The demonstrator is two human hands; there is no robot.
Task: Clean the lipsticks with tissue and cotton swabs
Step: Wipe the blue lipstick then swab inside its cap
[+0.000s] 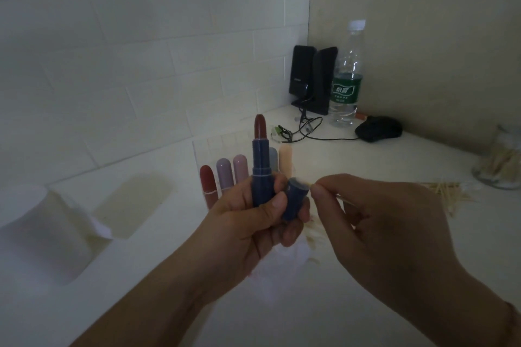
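Note:
My left hand (253, 222) grips an open blue lipstick (262, 166) upright, its dark red tip extended. The same hand's lower fingers hold the blue cap (294, 200), tilted with its opening toward the right. My right hand (375, 220) pinches a cotton swab (308, 185) whose white tip sits at the cap's mouth. Behind the hands, several capped lipsticks (224, 175) in red, lilac, pink and peach stand in a clear holder. A crumpled tissue (284, 267) lies on the table under my hands.
A white tissue roll (36, 228) lies at the left. Loose swabs (448, 194) are scattered at the right beside a glass jar of swabs (499, 166). At the back corner stand two black speakers (313, 79), a water bottle (346, 76) and a black mouse (377, 128) with cables.

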